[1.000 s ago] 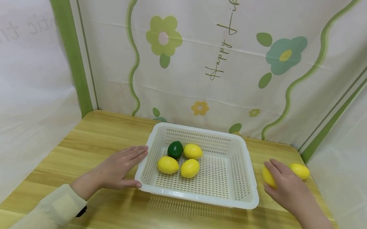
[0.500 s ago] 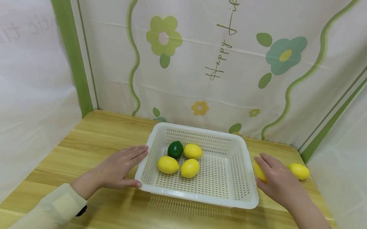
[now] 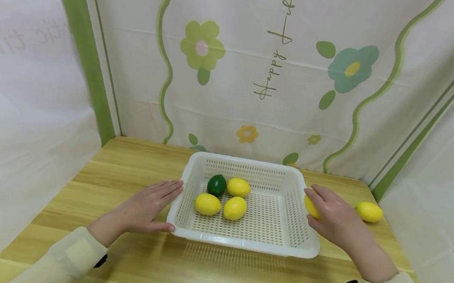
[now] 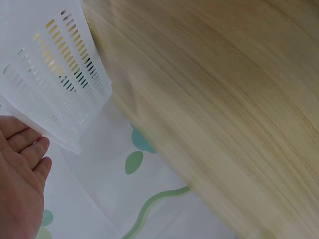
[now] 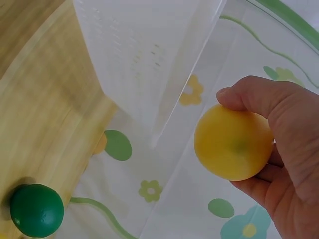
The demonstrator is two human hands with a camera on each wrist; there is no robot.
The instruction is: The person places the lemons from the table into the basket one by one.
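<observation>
Head view: right hand (image 3: 335,218) grasps a smooth, oval yellow lemon (image 3: 311,206), fingers curled round it, held just over the right rim of the basket (image 3: 239,243). Right wrist view confirms the grip: thumb and fingers wrap the lemon's matt, faintly dimpled skin.

Left hand (image 3: 145,207) lies released, fingers straight, palm on the worktop (image 3: 209,278), thumb and fingertips touching the basket's left wall. Left wrist view shows the same slotted white wall beside the flat palm.

Basket is white plastic, rectangular with rounded corners, walls and floor perforated in rows of slots. It sits near the middle of the worktop. Inside, toward the left half, lie three yellow lemons (image 3: 235,207) and one glossy dark green lime (image 3: 217,184), clustered close together.

Another lemon (image 3: 369,211) rests on the worktop near the right edge, well apart from the basket.

Worktop is pale wood with lengthwise grain. A cloth backdrop (image 3: 272,61) printed with flowers and green wavy lines hangs behind.
</observation>
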